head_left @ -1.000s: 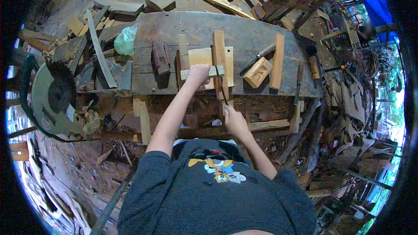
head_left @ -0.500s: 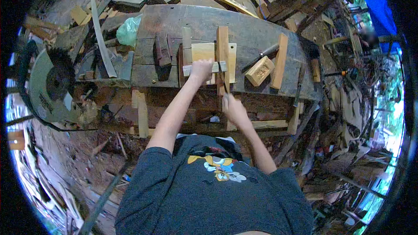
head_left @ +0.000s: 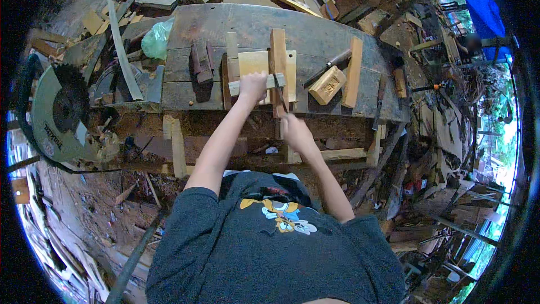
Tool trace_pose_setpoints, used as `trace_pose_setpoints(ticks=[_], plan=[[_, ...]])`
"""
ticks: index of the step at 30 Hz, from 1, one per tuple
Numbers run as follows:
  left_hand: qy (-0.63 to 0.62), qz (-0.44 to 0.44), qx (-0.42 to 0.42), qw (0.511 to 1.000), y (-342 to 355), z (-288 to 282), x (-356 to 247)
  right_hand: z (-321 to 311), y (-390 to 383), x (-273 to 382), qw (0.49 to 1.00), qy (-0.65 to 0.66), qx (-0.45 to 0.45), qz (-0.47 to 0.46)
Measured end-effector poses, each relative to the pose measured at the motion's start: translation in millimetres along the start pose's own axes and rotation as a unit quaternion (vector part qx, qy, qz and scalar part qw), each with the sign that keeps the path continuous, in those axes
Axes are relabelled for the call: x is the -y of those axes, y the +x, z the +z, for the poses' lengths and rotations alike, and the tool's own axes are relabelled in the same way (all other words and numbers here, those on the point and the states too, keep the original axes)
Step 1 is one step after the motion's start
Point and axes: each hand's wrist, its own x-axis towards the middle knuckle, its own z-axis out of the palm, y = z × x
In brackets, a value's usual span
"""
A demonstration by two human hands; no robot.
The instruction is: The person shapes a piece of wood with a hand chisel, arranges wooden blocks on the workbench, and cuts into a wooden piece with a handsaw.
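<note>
Left hand (head_left: pixel 253 85) grip clamped on pale wood strip (head_left: pixel 256 84) — right hand (head_left: pixel 293 129) grip closed around handsaw (head_left: pixel 279 101).

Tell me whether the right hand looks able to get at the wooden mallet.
Probably yes: the mallet lies uncovered on the bench, just right of the right hand, with nothing between them.

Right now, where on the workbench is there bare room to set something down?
Bare wood runs along the workbench's far edge, beyond the pale board. A smaller patch lies near the front left corner, below the dark block. The middle, around the left hand and mallet, is crowded.
</note>
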Motion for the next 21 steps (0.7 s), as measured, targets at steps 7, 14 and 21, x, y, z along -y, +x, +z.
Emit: trace_pose_setpoints(ticks=[7, 14, 21], plan=[[0.011, -0.01, -0.022, 1.0, -8, 3, -1, -15, -9, 2, 0.996, 0.013, -0.012, -0.082], [0.062, 0.014, -0.152, 0.986, -16, 10, -10, -2, 29, 8, 1.0, -0.009, -0.01, -0.02], [0.104, 0.03, -0.24, 0.965, -22, 18, -6, -16, -31, 14, 0.999, -0.006, 0.035, 0.041]])
